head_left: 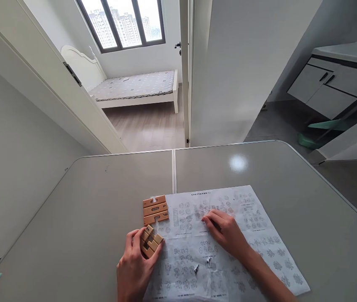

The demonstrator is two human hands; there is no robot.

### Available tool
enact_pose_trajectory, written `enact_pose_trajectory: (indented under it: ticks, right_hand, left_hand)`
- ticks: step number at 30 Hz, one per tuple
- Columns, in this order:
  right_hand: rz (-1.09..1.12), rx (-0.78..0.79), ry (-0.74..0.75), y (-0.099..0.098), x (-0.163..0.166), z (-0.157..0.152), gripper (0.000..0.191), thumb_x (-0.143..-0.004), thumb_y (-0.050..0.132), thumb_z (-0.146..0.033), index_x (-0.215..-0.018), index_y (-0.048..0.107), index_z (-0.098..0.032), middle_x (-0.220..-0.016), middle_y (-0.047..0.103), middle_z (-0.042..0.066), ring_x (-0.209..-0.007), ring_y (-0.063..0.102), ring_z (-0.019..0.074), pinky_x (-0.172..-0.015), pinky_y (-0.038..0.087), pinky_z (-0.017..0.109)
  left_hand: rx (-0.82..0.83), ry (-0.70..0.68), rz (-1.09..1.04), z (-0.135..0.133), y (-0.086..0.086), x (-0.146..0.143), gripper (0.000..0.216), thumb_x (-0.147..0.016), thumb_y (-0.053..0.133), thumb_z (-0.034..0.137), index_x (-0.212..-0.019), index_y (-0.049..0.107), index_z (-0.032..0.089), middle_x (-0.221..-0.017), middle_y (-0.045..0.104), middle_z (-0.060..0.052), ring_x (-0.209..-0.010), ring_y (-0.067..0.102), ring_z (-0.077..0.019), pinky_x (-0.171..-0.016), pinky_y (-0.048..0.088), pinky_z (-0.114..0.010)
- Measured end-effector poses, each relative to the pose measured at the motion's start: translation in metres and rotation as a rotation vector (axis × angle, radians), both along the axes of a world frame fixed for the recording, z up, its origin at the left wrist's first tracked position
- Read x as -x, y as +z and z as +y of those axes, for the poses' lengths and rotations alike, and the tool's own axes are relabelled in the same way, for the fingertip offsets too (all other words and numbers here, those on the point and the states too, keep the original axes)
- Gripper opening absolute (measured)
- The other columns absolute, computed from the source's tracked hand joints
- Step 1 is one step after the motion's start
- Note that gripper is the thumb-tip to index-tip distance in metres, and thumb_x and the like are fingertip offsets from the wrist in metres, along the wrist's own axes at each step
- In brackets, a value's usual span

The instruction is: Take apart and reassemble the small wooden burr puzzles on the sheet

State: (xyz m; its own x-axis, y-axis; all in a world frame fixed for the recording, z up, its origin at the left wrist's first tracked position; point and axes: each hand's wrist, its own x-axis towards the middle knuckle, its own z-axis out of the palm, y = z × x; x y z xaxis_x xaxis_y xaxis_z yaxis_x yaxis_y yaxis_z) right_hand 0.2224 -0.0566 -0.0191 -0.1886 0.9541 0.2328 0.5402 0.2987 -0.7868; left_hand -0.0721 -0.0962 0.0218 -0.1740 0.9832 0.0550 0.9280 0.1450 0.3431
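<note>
1. The person's left hand (134,266) is at the near edge of the grey counter (80,235), just left of a printed sheet (254,235).
2. Its fingers (130,239) are curled around a wooden block cluster (150,242), with the thumb on the side nearer the sheet. They close on it without hiding its top.
3. The wooden block cluster is made of several notched tan pieces locked together at angles. It sits in the left hand over the sheet's left edge, and whether its underside touches the paper cannot be told.
4. The right hand (225,230) lies palm down on the middle of the sheet. Its fingers (212,219) are loosely bent, their tips pressed on the paper, and they grip nothing.
5. The sheet lies flat on the counter, covered with rows of small grey diagrams and a line of print along its far edge. The print is too small to read.
6. Three flat wooden pieces (155,208) lie side by side on the counter at the sheet's far left corner, just beyond the held cluster and apart from it. Each shows notches or a slot.
7. A seam (173,172) runs down the middle of the counter from its far edge to the sheet.
8. Beyond the counter, an open doorway shows a bed (134,86) with a bare mattress under a window (123,21). A grey cabinet (329,84) stands far right.
</note>
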Motion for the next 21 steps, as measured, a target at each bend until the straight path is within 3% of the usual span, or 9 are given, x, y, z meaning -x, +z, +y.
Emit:
enact_pose_trajectory:
  ticks: [5,9,13,15,17,21]
  right_hand:
    - [-0.02,-0.001,0.002,0.002,0.0,0.0,0.035,-0.109,0.043,-0.032,-0.087,0.068,-0.021,-0.082,0.069,0.007,-0.072,0.064,0.0201,-0.07,0.049,0.03]
    - [-0.027,-0.013,-0.003,0.002,0.0,0.0,0.034,-0.109,0.044,-0.03,-0.087,0.068,-0.021,-0.08,0.068,0.005,-0.07,0.063,0.0192,-0.067,0.048,0.028]
    - [-0.01,-0.01,0.0,0.0,-0.001,-0.001,0.032,-0.109,0.045,-0.03,-0.088,0.068,-0.022,-0.081,0.068,0.005,-0.07,0.063,0.0192,-0.068,0.048,0.029]
    - [-0.003,-0.008,-0.002,-0.001,-0.002,0.0,0.032,-0.108,0.045,-0.03,-0.088,0.067,-0.022,-0.081,0.068,0.005,-0.07,0.063,0.0193,-0.068,0.049,0.029]
    - [-0.004,-0.005,-0.003,-0.001,-0.002,0.0,0.031,-0.108,0.046,-0.03,-0.087,0.068,-0.022,-0.08,0.069,0.005,-0.07,0.064,0.0194,-0.067,0.049,0.029]
    - [0.007,0.005,-0.006,0.0,-0.002,0.0,0.031,-0.108,0.046,-0.03,-0.088,0.068,-0.022,-0.081,0.07,0.005,-0.071,0.066,0.0202,-0.068,0.05,0.03]
  left_hand:
    - [-0.002,-0.014,-0.057,0.002,0.004,0.004,0.057,-0.088,0.063,0.067,-0.127,0.057,0.026,-0.128,0.063,-0.007,-0.079,0.073,-0.0236,-0.062,0.059,-0.034]
    - [-0.095,0.045,-0.197,0.02,0.009,0.016,0.063,-0.086,0.058,0.076,-0.121,0.06,0.023,-0.108,0.064,-0.006,-0.057,0.058,-0.0169,-0.056,0.055,-0.034]
    - [-0.217,0.112,-0.24,0.062,0.007,0.035,0.061,-0.087,0.053,0.077,-0.106,0.064,0.02,-0.089,0.063,-0.003,-0.057,0.055,-0.0166,-0.061,0.052,-0.032]
    - [-0.223,0.127,-0.292,0.089,0.003,0.045,0.055,-0.09,0.053,0.073,-0.099,0.063,0.02,-0.077,0.061,0.0,-0.055,0.055,-0.0167,-0.057,0.047,-0.029]
    - [-0.201,0.055,-0.362,0.114,-0.002,0.053,0.05,-0.094,0.05,0.068,-0.095,0.063,0.02,-0.063,0.057,0.002,-0.051,0.052,-0.0164,-0.051,0.041,-0.026]
    - [-0.193,-0.052,-0.379,0.146,-0.012,0.061,0.046,-0.094,0.053,0.063,-0.082,0.064,0.02,-0.064,0.059,0.002,-0.053,0.051,-0.0139,-0.052,0.04,-0.024]
